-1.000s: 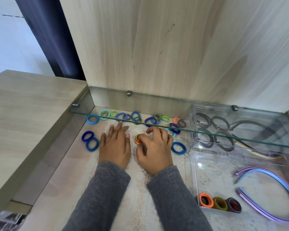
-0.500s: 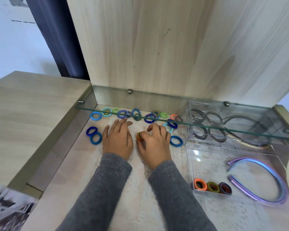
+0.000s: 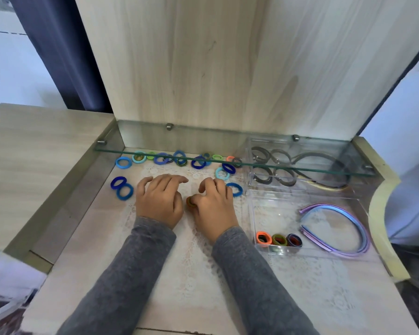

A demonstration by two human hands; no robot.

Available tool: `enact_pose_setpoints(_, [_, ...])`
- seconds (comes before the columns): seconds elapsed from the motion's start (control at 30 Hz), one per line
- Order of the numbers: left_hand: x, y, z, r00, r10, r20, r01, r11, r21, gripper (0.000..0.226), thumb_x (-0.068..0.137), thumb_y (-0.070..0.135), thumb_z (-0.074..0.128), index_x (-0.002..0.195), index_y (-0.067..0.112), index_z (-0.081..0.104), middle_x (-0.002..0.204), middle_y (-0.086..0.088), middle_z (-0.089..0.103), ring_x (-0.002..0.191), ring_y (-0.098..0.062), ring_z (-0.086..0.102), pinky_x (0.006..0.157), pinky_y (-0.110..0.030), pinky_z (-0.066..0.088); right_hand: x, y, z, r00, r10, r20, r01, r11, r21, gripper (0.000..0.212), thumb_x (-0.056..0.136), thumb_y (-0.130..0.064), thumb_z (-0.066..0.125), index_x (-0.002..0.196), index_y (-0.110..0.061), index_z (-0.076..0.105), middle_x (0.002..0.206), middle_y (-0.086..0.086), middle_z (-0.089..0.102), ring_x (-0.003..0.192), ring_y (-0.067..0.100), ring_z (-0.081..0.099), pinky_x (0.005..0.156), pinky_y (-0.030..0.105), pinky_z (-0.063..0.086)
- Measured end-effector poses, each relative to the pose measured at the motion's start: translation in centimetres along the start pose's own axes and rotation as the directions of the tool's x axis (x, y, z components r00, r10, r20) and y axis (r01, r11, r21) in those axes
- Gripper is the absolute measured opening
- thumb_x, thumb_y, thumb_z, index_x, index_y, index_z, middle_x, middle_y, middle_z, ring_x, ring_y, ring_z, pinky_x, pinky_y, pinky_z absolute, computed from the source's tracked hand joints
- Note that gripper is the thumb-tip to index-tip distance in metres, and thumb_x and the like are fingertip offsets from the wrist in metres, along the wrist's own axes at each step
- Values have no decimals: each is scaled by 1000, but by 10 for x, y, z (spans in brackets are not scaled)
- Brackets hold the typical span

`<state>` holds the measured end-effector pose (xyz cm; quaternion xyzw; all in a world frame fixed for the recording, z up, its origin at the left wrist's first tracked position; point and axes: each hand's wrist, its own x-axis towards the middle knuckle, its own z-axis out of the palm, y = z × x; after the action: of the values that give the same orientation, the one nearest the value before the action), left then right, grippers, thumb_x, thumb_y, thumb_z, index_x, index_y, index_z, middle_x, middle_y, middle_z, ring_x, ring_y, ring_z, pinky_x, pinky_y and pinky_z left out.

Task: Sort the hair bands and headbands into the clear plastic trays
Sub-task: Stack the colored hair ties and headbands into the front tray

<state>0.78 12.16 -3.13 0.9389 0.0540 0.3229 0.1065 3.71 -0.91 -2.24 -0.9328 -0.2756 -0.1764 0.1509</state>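
Observation:
My right hand (image 3: 213,205) pinches a small bunch of hair bands (image 3: 189,202), orange and green, mostly hidden by its thumb and fingers. My left hand (image 3: 159,199) lies beside it on the lace mat with fingers loosely bent, holding nothing. Several blue, teal and green hair bands (image 3: 179,160) lie scattered along the back under a glass shelf. The near clear tray (image 3: 276,249) holds three rolled bands (image 3: 278,239) and purple headbands (image 3: 336,228). The far clear tray (image 3: 249,180) holds grey headbands (image 3: 286,165).
A glass shelf (image 3: 228,163) spans the recess above the back row of bands and the far tray. Two dark blue bands (image 3: 121,187) lie at the left by the recess wall. An upright wooden lid (image 3: 228,64) stands behind.
Both hands have drawn back toward me from the back row, the right one still pinching the orange and green bands. The view has shifted slightly left.

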Motion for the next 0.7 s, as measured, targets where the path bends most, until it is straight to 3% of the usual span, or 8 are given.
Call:
enact_pose_setpoints(0.23, [-24, 10, -1, 978, 78, 195, -60, 993, -98, 47, 75, 22, 35, 106, 23, 70, 97, 4, 73, 100, -16, 67, 102, -38, 27, -12, 1, -13, 999, -37, 26, 36, 999, 35, 1, 70, -22, 74, 71, -22, 74, 89, 1, 53, 90, 26, 46, 74, 39, 38])
enact_pose_setpoints(0.43, [-34, 22, -9, 973, 73, 217, -29, 980, -197, 48, 70, 21, 32, 101, 23, 69, 92, 8, 72, 88, -15, 68, 98, -51, 40, -16, 8, -27, 989, -102, 104, 102, 995, 11, 10, 77, -23, 66, 80, -20, 74, 95, 1, 50, 97, 27, 42, 80, 39, 31])
enact_pose_setpoints(0.6, [-33, 32, -14, 972, 58, 227, -3, 972, -234, 51, 70, 22, 28, 99, 22, 70, 84, 8, 72, 82, -15, 66, 102, -42, 31, -17, 16, -43, 978, -162, 134, 166, 986, -17, 7, 76, -26, 70, 81, -25, 75, 94, 0, 49, 96, 27, 41, 80, 38, 33])
enact_pose_setpoints(0.7, [-24, 43, -22, 955, 49, 294, 32, 964, -264, 49, 70, 14, 34, 102, 23, 69, 89, 8, 72, 86, -12, 65, 109, -39, 25, -14, 27, -62, 944, -200, 262, 206, 979, 6, 17, 85, -31, 62, 99, -29, 72, 104, -2, 45, 106, 24, 34, 90, 36, 27])
